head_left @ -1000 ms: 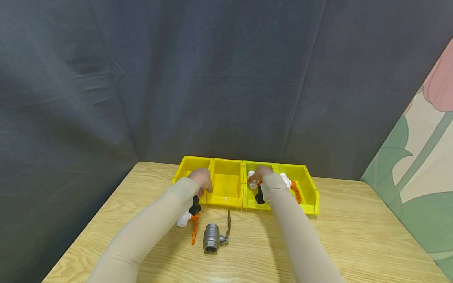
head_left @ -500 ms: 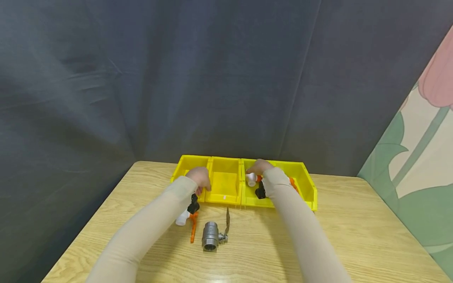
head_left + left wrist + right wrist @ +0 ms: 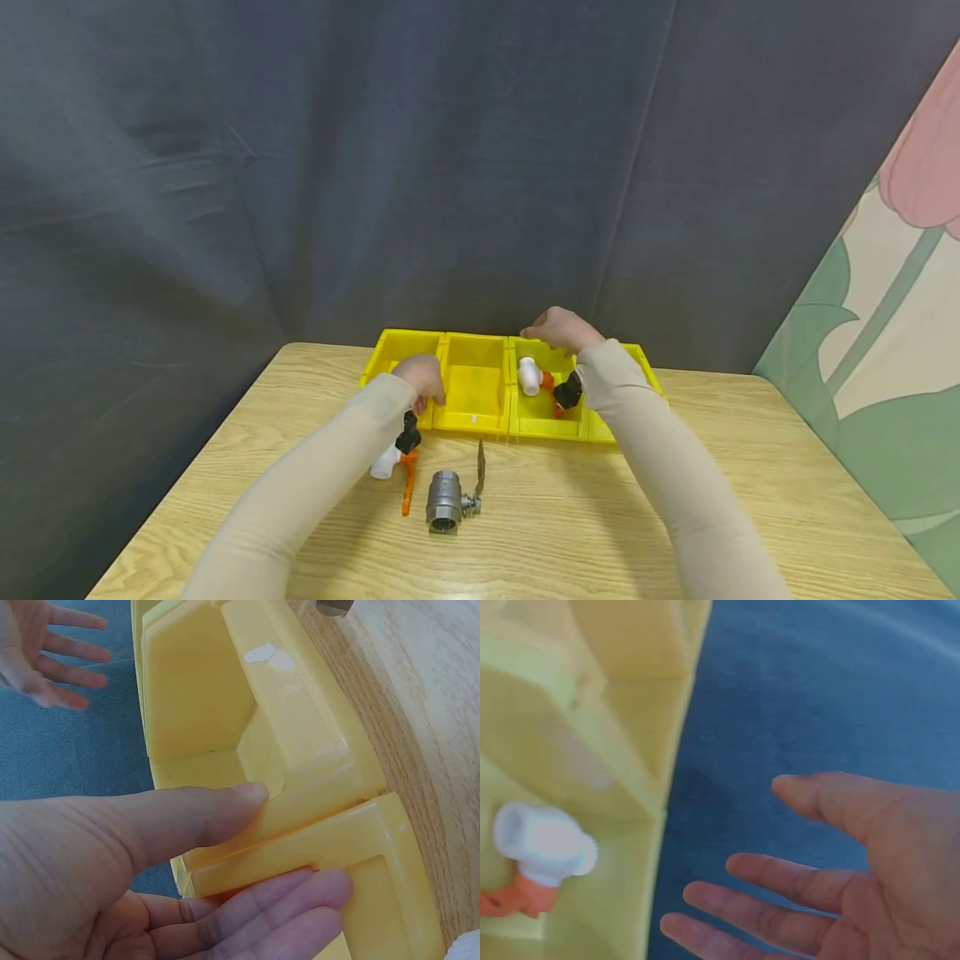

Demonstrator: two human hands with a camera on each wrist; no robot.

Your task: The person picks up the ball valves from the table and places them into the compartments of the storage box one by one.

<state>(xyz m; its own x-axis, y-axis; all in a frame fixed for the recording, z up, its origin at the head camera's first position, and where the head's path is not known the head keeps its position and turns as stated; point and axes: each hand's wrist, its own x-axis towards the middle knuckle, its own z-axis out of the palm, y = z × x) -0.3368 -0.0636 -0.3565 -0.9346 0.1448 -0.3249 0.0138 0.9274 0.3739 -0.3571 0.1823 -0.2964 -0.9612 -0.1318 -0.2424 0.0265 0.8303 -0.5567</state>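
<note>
My left hand straddles the double wall between the two leftmost yellow bins, thumb on one side and fingers on the other, pinching it. Spread and holding nothing, my right hand hovers above the back rim of the third bin. Inside that bin lies a white plastic ball valve with an orange handle; the right wrist view shows the same ball valve apart from my fingers. A steel ball valve stands on the table, its lever pointing away from me.
Another white ball valve with an orange handle lies on the table, partly behind my left wrist camera. My right sleeve covers much of the rightmost bin. A dark curtain hangs close behind the bins.
My right hand has come away from the white ball valve in the third bin, rising up and back while its fingers spread. My left hand stays on the bin wall.
</note>
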